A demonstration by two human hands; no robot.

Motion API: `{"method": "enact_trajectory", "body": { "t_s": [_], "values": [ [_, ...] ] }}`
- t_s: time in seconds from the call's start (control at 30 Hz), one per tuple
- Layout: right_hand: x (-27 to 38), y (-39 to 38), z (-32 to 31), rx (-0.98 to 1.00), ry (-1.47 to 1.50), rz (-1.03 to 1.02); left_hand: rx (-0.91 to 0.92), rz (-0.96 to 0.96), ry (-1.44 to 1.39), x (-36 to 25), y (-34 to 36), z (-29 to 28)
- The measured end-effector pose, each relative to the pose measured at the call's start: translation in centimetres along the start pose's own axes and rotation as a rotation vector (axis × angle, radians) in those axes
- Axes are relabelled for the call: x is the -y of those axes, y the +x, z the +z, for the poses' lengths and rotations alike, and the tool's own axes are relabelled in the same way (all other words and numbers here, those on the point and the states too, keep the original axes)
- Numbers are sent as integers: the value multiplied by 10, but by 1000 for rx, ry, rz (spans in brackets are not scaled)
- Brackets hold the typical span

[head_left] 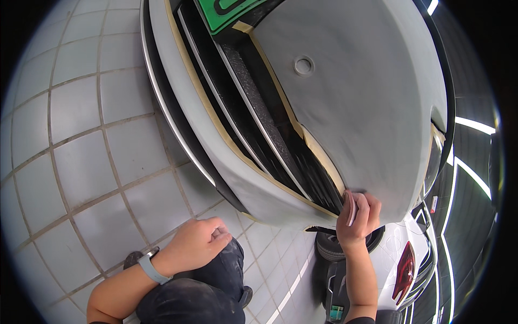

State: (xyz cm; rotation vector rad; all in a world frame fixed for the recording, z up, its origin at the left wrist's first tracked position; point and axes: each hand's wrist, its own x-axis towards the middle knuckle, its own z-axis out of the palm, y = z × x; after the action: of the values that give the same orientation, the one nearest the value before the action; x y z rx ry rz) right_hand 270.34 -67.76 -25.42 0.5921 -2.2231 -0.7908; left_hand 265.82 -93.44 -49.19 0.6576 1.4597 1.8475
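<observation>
My right hand (362, 218) pinches a folded pinkish piece of sandpaper (352, 209) against the dull grey car bumper (356, 92). It works at the lower corner of the black grille opening (259, 113), where strips of cream masking tape (324, 156) run along the edge. Part of that tape stands loose from the surface. My left hand (202, 240) is curled into a loose fist over my knee, with nothing visible in it. Around the left wrist sits a watch with a grey-blue band (153, 270).
Pale floor tiles (81, 178) spread on the left. A green plate (221, 13) is on the bumper's upper part, near a round grey recess (303, 66). A white car with a red tail light (404, 272) and a tyre (329, 248) stand at the lower right.
</observation>
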Motion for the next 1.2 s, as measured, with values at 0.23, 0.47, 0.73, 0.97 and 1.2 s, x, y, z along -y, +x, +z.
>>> {"method": "enact_trajectory", "body": {
  "t_s": [0.23, 0.47, 0.73, 0.97, 1.2],
  "values": [
    [39, 83, 44, 138, -147, -95, 21, 29, -55, 2, -1, 2],
    [47, 104, 41, 55, -170, -206, -33, 90, -75, 5, 0, 0],
    [54, 126, 47, 56, -153, -296, 59, 22, -6, 0, -3, -1],
    [53, 132, 50, 39, -189, -334, 112, 79, -24, -2, -5, -5],
    [50, 133, 52, 192, -170, -335, 158, 56, -15, 3, -7, -6]
  ]
}}
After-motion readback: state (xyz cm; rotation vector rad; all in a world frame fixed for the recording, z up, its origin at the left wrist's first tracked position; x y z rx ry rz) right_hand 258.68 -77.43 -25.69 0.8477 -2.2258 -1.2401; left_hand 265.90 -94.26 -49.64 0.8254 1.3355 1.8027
